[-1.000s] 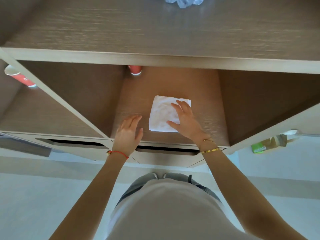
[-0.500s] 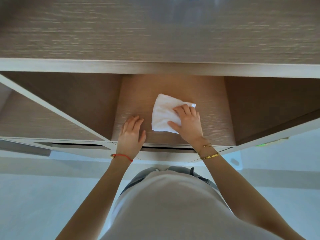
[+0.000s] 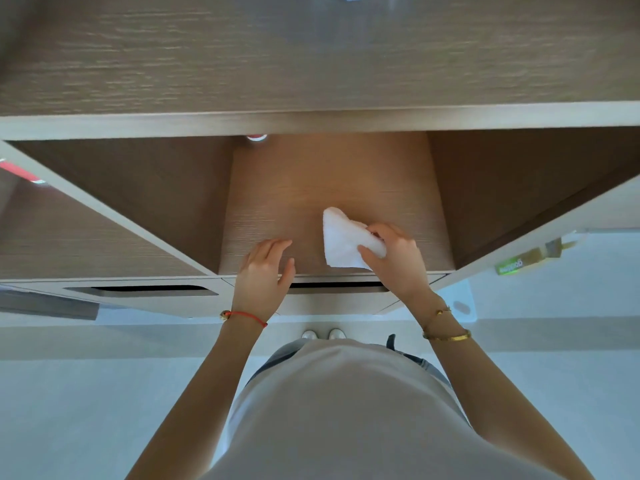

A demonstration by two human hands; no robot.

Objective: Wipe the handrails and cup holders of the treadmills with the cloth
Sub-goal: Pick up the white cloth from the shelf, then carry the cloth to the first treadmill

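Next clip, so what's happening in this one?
A person stands at a brown wood-grain shelf unit, both hands reaching into its open middle compartment. The right hand pinches a white folded cloth between thumb and fingers, the cloth bunched and partly lifted off the shelf floor. The left hand lies beside it with fingers loosely spread, holding nothing. No treadmill, handrail or cup holder is in view, so that wiping is not under way here.

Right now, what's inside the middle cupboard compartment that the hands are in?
A white cloth gripped by the right hand, the left hand resting open on the shelf floor, and a red cup at the back, mostly hidden by the top board.
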